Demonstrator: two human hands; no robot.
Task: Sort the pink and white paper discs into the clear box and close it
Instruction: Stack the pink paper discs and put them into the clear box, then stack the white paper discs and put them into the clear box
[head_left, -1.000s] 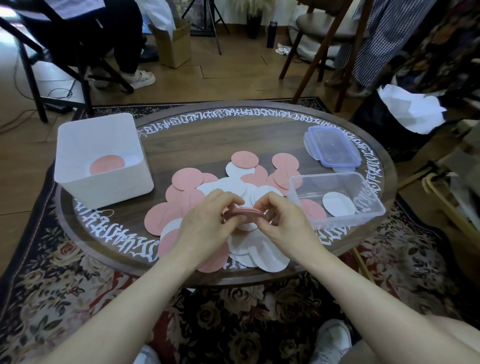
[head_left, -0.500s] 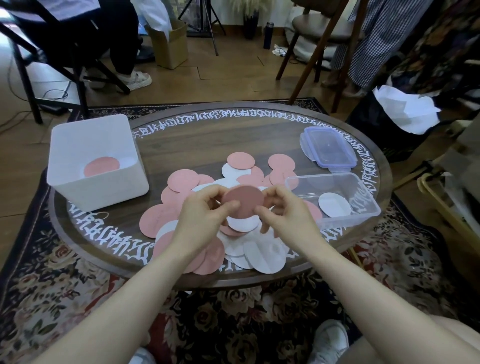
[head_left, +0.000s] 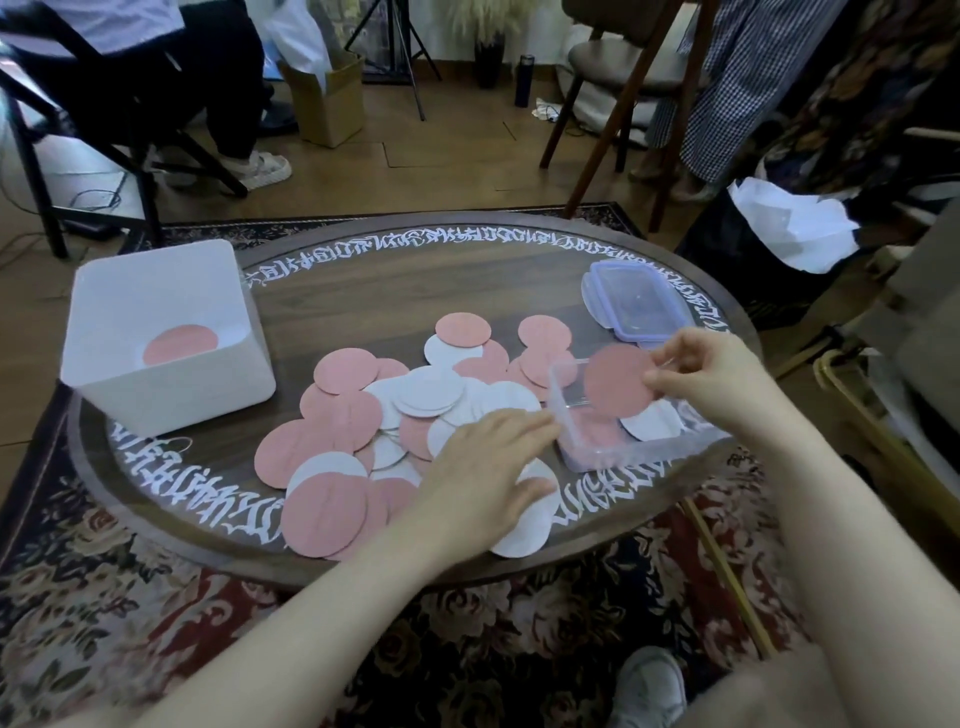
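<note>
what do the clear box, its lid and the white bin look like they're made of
Clear box: likely thin transparent plastic, as the discs show through its walls. Lid: similar clear plastic with a bluish rim, glossy. White bin: apparently opaque matte plastic, smooth with rounded corners.

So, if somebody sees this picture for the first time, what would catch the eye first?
Probably the heap of pink and white paper discs spread over the middle of the round wooden table. Next, the right hand pinching a pink disc over the clear box at the table's right edge, while the left hand rests on the heap. A white bin stands at the left.
</note>
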